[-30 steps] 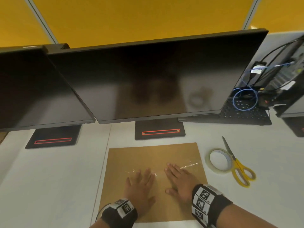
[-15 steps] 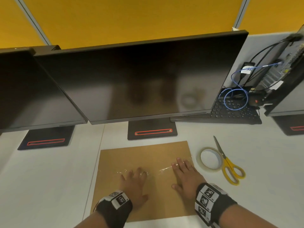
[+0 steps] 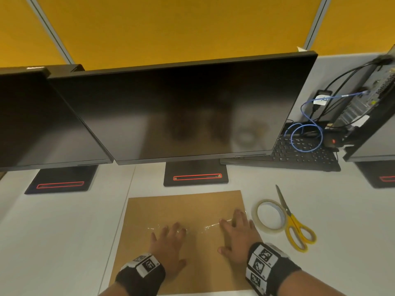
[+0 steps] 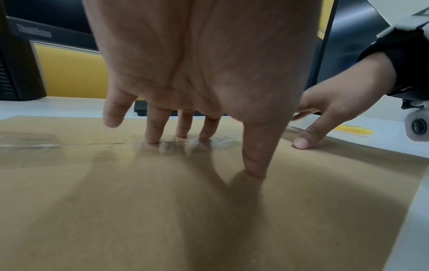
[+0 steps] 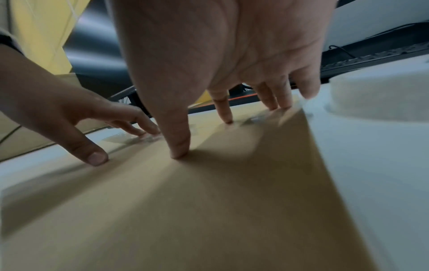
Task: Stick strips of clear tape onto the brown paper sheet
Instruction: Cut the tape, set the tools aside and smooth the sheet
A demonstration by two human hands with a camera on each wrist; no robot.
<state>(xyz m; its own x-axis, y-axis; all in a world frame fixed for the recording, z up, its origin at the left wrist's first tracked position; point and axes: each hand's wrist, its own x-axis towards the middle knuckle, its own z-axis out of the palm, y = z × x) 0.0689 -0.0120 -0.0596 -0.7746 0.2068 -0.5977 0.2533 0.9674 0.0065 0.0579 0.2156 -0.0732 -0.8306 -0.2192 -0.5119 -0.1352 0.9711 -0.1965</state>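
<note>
On the white desk (image 3: 64, 227), directly in front of the black stand of the wide middle monitor (image 3: 195, 177), lies the flat brown paper sheet (image 3: 181, 204), the landmark for all else. To its left the desk runs back to a second black monitor stand with a red slot (image 3: 59, 185). Across the sheet's middle runs a wrinkled strip of clear tape (image 3: 208, 225), glinting from the left half to the right edge. The left hand (image 3: 168, 246) lies palm down on the left part of the sheet, fingers spread and straight; in the left wrist view three fingertips (image 4: 152, 140) press on the tape while the thumb rests on bare paper nearer the person. The right hand (image 3: 238, 236) is likewise flat and spread on the right part of the sheet, near its right edge; in the right wrist view its fingertips (image 5: 228, 119) press along the tape and its thumb touches plain paper. Both wrists wear black bands with square printed markers. Just right of the sheet lies a pale roll of tape (image 3: 269, 215), flat on the desk. Yellow-handled scissors (image 3: 294, 225) lie against the roll's right side, blades pointing away from the person. Farther back and right of the sheet sits a black keyboard (image 3: 303, 155) with a coiled blue cable (image 3: 306, 137) over it.
</note>
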